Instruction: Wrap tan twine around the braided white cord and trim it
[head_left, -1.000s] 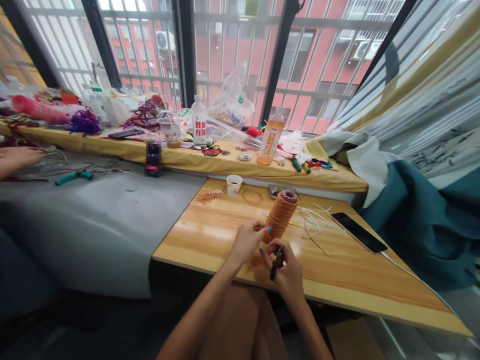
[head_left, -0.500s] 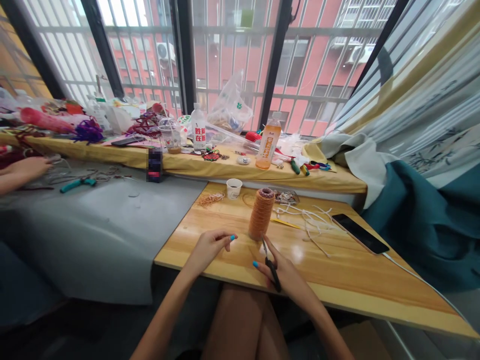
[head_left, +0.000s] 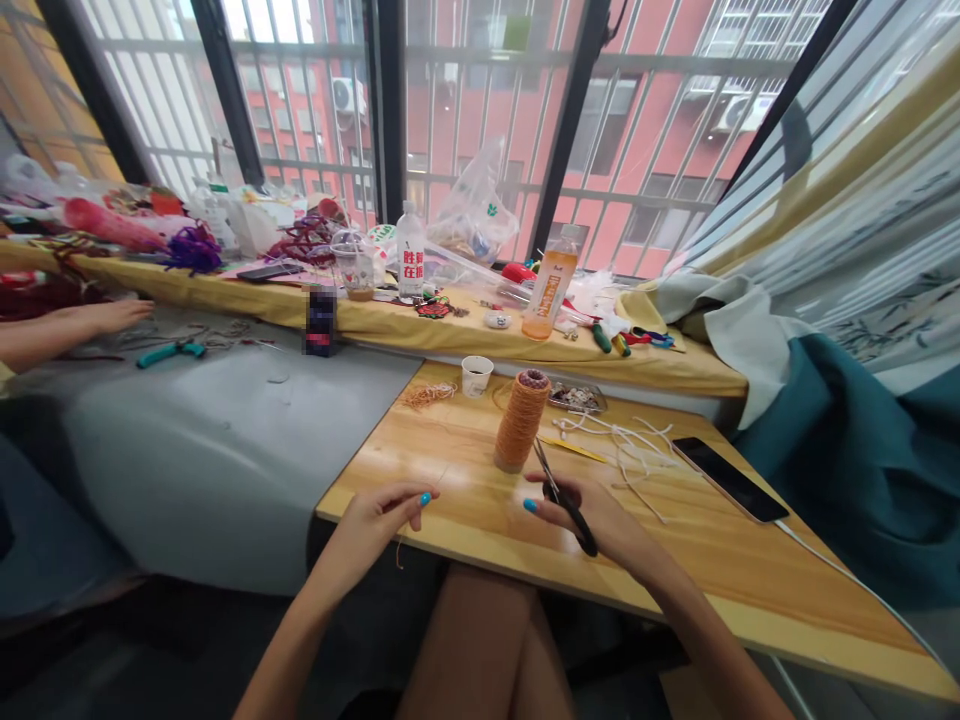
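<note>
Between finger and thumb, my left hand point(head_left: 390, 510) pinches a thin orange thread point(head_left: 400, 555), whose end dangles below the fingers at the table's front edge. My right hand point(head_left: 592, 510) is closed on black-handled scissors point(head_left: 568, 510), their blades pointing up and away toward a tall spool of orange yarn point(head_left: 523, 420). The spool stands upright on the wooden table point(head_left: 450, 460), a little beyond both hands. Whether the thread still runs to the spool is too fine to tell.
Behind the spool are a paper cup point(head_left: 477, 376), loose thread point(head_left: 429, 395), a tray of small pieces point(head_left: 577, 397), white cords point(head_left: 637, 440) and a yellow tool point(head_left: 574, 449). A phone point(head_left: 727, 478) lies right. Bottles line the ledge point(head_left: 480, 335). Another person's hand point(head_left: 112, 316) is far left.
My left hand has moved left and slightly down, now with thread hanging from it. My right hand has shifted right with the scissors, away from the spool's base. The view has tilted slightly.
</note>
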